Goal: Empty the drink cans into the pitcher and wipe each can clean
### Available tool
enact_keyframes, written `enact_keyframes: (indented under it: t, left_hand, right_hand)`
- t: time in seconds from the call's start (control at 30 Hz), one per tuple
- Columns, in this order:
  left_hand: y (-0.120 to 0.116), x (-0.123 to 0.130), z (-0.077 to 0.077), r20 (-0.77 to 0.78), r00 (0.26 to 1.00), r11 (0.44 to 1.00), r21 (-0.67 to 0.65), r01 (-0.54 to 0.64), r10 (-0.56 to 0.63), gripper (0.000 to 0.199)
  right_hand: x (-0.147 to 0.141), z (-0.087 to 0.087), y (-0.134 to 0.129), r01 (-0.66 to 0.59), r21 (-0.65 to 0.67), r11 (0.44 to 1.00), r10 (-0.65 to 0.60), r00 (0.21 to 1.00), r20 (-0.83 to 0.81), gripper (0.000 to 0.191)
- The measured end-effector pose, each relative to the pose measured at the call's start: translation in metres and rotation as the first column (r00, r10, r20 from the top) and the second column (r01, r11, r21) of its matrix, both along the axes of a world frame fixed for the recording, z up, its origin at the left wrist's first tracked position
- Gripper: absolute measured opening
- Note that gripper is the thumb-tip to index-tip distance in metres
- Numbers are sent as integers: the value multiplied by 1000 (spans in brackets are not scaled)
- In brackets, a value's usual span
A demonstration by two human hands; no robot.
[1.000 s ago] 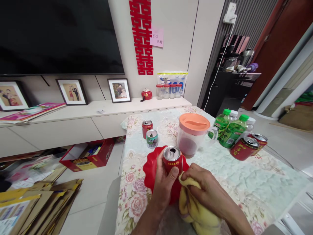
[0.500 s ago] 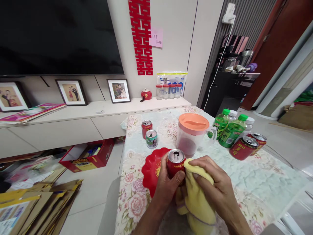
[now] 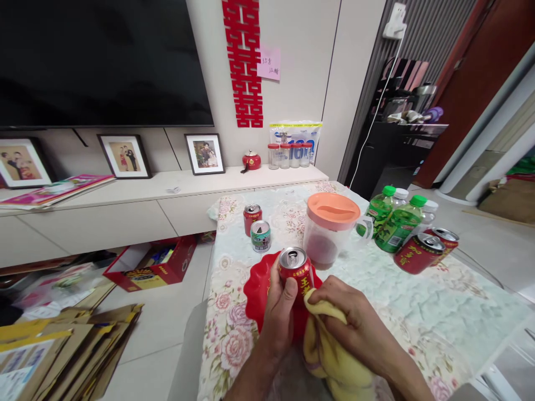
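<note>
The left hand on my head feed is curled around a red can, thumb on its near side; the right hand pinches a bunched yellow cloth. The can sits over the scalloped red dish, near the lidded pitcher, its top facing me. The cloth's edge comes right up by the can; I can't tell whether they touch. I judge the can thin-walled, smooth and easily dented, slippery if damp; its weight I can't read. I'd hold it lightly around mid-body. The cloth looks soft and limp, best pinched by a fold.
</note>
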State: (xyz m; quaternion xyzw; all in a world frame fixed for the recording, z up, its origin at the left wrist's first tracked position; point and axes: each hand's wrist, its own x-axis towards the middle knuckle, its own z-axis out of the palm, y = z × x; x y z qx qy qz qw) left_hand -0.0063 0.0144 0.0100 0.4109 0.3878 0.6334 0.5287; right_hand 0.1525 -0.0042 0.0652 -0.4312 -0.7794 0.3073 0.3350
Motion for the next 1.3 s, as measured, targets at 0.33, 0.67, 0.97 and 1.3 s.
enact_keyframes:
  t: [0.33,0.67,0.97,1.3]
  left_hand:
    - [5,-4,-5,17,999,999,-3,34,-34,78]
    - [1,1,-4,73,976,978,0,207,-206,72]
    - [4,-2,-6,39,993,992,57,112,-114,86]
    - [1,-2,-12,73,986,989,-4,147,-147,82]
  right_hand:
    - [3,-7,1,146,44,988,-148,988,41,35]
    - [4,1,-5,276,313,909,-200,946,-255,32]
    - [2,2,-3,74,214,974,-41,987,-155,29]
    - [2,-2,3,31,18,999,-31,1000,-2,42]
